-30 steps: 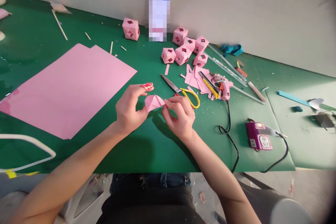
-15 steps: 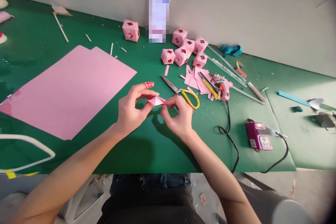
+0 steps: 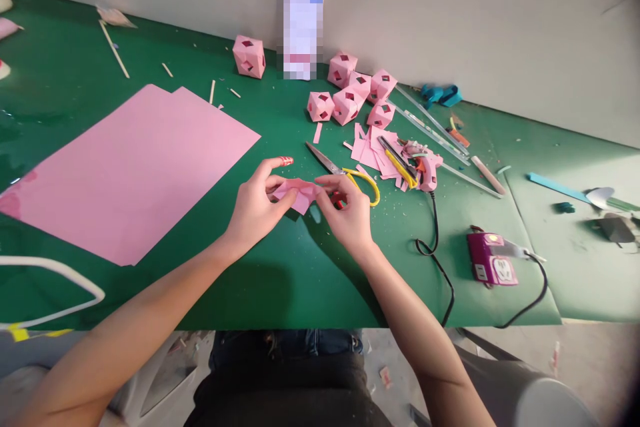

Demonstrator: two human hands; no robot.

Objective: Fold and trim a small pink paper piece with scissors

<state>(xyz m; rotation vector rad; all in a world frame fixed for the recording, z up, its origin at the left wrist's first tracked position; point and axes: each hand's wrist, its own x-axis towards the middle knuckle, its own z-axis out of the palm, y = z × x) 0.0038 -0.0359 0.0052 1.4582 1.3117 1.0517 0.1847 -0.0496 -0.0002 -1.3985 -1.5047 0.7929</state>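
Note:
A small creased piece of pink paper (image 3: 300,197) is held between my two hands above the green table. My left hand (image 3: 257,203) pinches its left side, thumb in front, with the index finger raised and a red patterned wrap on its tip. On the right side, my right hand (image 3: 347,210) grips the paper between thumb and fingers. Just beyond the right hand lie scissors (image 3: 363,183) with yellow handles, blades pointing away to the left. Several folded pink paper balls (image 3: 347,105) with diamond-shaped holes are grouped behind the scissors.
Large pink sheets (image 3: 135,173) cover the table's left part. Pink paper scraps (image 3: 367,150), a yellow utility knife (image 3: 400,163) and a pink glue gun (image 3: 429,172) lie to the right. A purple power adapter (image 3: 493,260) sits near the front edge. A blurred phone (image 3: 303,30) leans against the wall.
The pink paper has gone from a narrow folded point to a wider, opened-out shape with visible creases. Both hands have shifted their grip on it slightly.

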